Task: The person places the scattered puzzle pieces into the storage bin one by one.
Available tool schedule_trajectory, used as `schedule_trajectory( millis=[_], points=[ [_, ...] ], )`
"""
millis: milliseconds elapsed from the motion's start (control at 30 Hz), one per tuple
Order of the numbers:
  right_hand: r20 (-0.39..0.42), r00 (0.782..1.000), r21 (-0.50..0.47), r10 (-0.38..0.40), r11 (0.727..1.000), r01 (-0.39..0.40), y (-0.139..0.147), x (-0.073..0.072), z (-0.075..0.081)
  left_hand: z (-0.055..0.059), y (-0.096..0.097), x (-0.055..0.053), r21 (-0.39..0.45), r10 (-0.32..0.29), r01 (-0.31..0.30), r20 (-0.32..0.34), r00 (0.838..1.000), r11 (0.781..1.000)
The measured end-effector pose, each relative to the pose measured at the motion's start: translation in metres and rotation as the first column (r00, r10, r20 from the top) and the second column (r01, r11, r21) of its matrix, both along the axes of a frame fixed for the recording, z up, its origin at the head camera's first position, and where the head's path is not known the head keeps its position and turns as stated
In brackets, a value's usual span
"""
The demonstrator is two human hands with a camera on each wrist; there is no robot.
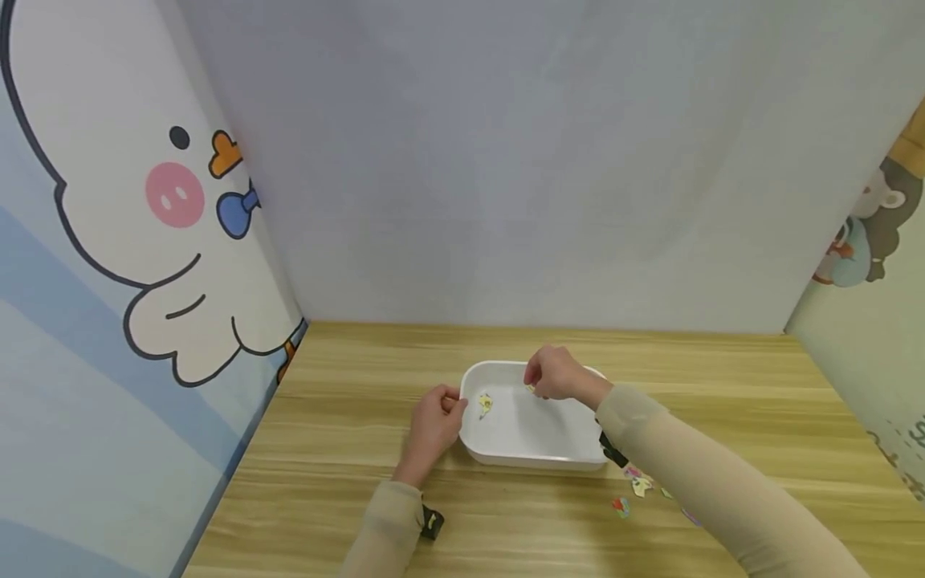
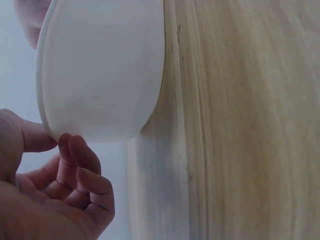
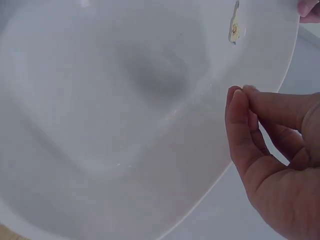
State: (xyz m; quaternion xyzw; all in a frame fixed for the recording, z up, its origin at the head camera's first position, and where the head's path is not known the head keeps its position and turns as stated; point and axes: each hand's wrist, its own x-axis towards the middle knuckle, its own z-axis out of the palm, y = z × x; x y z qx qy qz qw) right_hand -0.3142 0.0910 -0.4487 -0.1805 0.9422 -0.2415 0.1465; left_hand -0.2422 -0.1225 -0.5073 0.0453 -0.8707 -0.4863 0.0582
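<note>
Fingers of the right hand (image 1: 562,375) pinch one yellow cutout (image 1: 531,388) over one white tray (image 1: 531,437), seen from the head; a second cutout (image 1: 485,404) lies inside, leftward, long axis running front to back, nearer the left hand (image 1: 433,424). I count at least five scraps (image 1: 641,486) on the table (image 1: 361,365). Left wrist: fingers pinch the tray's rim. Right wrist: fingertips meet, their cutout hidden.

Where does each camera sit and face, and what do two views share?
Head: worn on the head, facing forward and down at table and white tray; both sleeves, left grip, right grip show.
Left wrist: worn there, facing the tray's outside; left grip pinches its rim, right grip partly shows.
Right wrist: worn there, looking into the tray; right grip nearest, left grip at top right.
Head and right wrist share the yellow piece inside.
</note>
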Motion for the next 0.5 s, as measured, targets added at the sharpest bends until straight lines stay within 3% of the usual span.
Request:
schedule_trajectory(
  millis=[233,500],
  points=[
    [-0.068,0.996,0.039,0.051,0.998,-0.048,-0.019,-0.002,-0.002,-0.001,-0.005,-0.001,-0.009,0.006,-0.006,0.006,1.0,1.0],
    [-0.052,0.998,0.043,0.038,0.998,-0.036,-0.03,-0.004,-0.003,0.001,-0.002,-0.001,0.006,-0.015,0.015,0.027,1.0,1.0]
  ],
)
